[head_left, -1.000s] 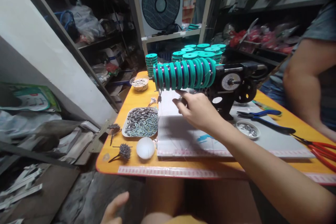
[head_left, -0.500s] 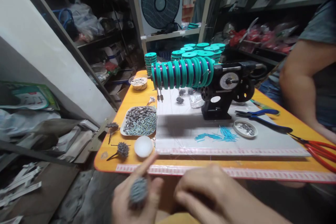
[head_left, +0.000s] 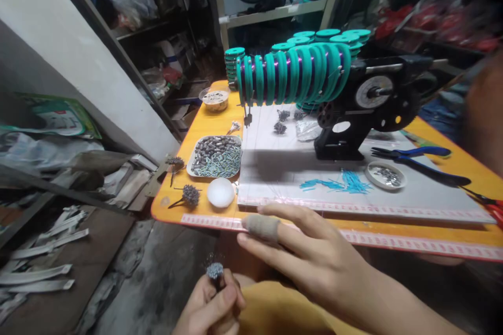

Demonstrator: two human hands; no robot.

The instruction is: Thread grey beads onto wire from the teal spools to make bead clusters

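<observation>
My left hand [head_left: 216, 301] is low in front of the table, its fingers closed round a small bundle of thin pieces [head_left: 214, 271] with grey-blue tips facing up. What kind of pieces they are I cannot make out. Over the table's front edge, my right hand [head_left: 306, 246] has its fingers stretched out, with a grey cloth sleeve [head_left: 262, 226] on one finger. Nothing shows in it, and its fingertips are close to the ruler strip [head_left: 212, 221]. Above the white board hangs a row of teal line spools [head_left: 293, 76] on a black winding machine [head_left: 341, 136].
A tray of sinkers and small tubes [head_left: 216, 157], a white dome [head_left: 220, 192] and dark wired bundles [head_left: 190, 196] are at the left. Blue tubes [head_left: 346, 183], a dish of metal bits [head_left: 386, 176] and pliers [head_left: 416, 159] lie right. A blurred person's arm [head_left: 487, 99] is beyond.
My right hand has risen to the table edge and its fingers have straightened out. My left hand has closed with the bundle upright in it. The view has tipped down.
</observation>
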